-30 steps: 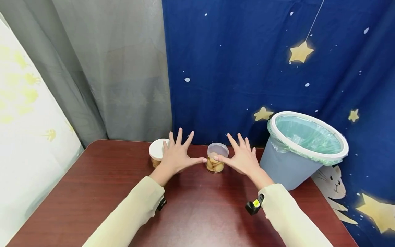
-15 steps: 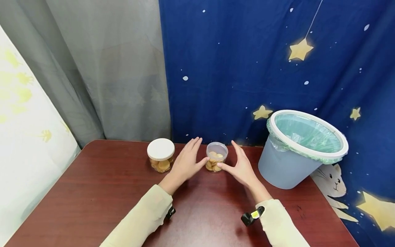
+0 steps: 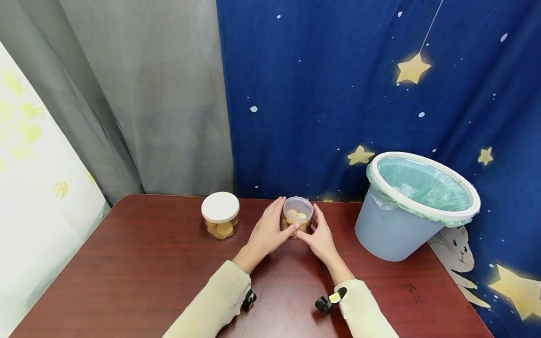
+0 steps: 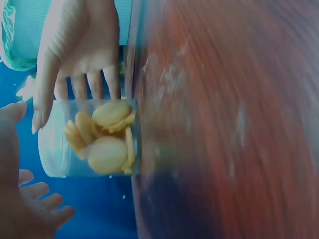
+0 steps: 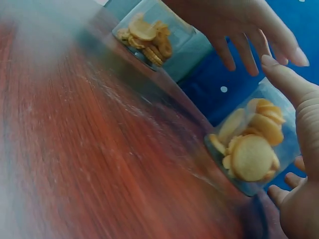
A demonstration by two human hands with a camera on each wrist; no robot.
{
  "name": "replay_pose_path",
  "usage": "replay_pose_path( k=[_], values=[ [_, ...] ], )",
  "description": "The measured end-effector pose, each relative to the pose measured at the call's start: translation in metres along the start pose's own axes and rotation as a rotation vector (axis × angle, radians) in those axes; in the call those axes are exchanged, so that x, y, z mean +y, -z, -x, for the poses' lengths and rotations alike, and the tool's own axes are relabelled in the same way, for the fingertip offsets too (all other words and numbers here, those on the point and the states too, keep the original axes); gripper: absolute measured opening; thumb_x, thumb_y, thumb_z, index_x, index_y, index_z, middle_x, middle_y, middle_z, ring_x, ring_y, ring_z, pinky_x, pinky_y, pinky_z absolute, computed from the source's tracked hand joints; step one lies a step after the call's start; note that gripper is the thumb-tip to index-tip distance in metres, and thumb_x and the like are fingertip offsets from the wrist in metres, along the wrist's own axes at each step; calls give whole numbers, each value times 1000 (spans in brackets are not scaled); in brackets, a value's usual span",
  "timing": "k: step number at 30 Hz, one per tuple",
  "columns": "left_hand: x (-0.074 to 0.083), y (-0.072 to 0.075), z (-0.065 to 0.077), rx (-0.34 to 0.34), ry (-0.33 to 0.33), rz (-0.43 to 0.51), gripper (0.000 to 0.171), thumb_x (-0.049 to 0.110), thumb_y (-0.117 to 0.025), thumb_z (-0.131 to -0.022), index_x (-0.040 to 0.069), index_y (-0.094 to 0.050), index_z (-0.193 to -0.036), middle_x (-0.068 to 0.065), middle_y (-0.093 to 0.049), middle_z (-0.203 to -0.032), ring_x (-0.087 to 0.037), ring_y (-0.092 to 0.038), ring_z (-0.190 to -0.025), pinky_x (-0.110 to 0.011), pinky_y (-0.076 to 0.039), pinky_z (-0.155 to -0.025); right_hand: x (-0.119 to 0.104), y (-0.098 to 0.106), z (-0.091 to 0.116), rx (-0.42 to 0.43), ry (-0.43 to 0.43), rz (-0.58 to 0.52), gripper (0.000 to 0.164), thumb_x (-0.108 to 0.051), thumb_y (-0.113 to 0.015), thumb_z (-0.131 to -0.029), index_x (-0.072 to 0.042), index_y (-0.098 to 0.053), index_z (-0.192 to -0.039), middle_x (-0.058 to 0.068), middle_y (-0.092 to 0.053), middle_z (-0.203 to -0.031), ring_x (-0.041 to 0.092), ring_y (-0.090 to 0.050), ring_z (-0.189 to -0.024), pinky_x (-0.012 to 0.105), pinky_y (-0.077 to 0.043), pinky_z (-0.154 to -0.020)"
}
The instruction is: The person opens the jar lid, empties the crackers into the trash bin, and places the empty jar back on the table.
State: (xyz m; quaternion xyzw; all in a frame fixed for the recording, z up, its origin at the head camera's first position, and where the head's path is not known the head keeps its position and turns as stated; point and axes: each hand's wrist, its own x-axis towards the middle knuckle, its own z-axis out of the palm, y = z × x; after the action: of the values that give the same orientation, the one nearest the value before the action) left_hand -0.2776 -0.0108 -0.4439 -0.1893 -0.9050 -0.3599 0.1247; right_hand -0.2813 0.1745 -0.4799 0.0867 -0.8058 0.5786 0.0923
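Note:
A small clear jar (image 3: 298,204) of round biscuits stands upright near the table's far edge, without a white lid like its neighbour's. On its left side is my left hand (image 3: 268,228), fingers extended forward; the left wrist view shows a gap between this hand and the jar. My right hand (image 3: 320,239) is on the other side, very close to the jar wall, its fingers loosely bent. Both thumbs come together in front of the jar. Whether the right fingers touch it, I cannot tell. Biscuits (image 5: 252,158) show through the wall in the right wrist view.
Left of the hands stands a second biscuit jar (image 3: 220,213) with a white screw lid. A blue-grey bin (image 3: 389,230) with a green liner stands on the right. Behind the reddish-brown table (image 3: 139,263) hang a grey curtain (image 3: 181,117) and a starry blue one (image 3: 291,131).
Both hands, spread wide earlier, have moved inward to either side of the lidless jar. The left hand no longer covers the white-lidded jar. Neither jar has visibly moved on the table.

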Motion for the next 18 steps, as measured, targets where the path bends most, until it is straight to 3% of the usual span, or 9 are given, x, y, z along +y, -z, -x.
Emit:
replay_pose_path(
  k=[9, 14, 18],
  values=[
    [-4, -27, -7, 20, 133, 188, 95, 54, -71, -86, 14, -28, -160, -10, -34, -164, -27, -39, -149, -51, -39, -117, 10, -16, -2, 42, -14, -130, 94, 0, -76, -83, -3, -22, -159, 23, -40, -157, 37, -40, -146, 55, -35, -118],
    [-14, -36, -10, 29, 153, 252, 99, 54, -74, -84, 13, -27, -160, -12, -39, -161, -27, -44, -145, -50, -39, -117, -3, -16, 1, 51, -3, -130, 88, 2, -75, -84, 4, -25, -156, 27, -46, -151, 40, -47, -139, 56, -39, -114],
    [-20, -41, -13, 37, 139, 311, 98, 50, -77, -83, 8, -30, -159, -15, -45, -156, -29, -48, -141, -50, -39, -117, 9, -16, -3, 73, -3, -98, 83, -1, -76, -85, 1, -31, -155, 25, -49, -149, 39, -51, -136, 54, -42, -113]
  ],
)
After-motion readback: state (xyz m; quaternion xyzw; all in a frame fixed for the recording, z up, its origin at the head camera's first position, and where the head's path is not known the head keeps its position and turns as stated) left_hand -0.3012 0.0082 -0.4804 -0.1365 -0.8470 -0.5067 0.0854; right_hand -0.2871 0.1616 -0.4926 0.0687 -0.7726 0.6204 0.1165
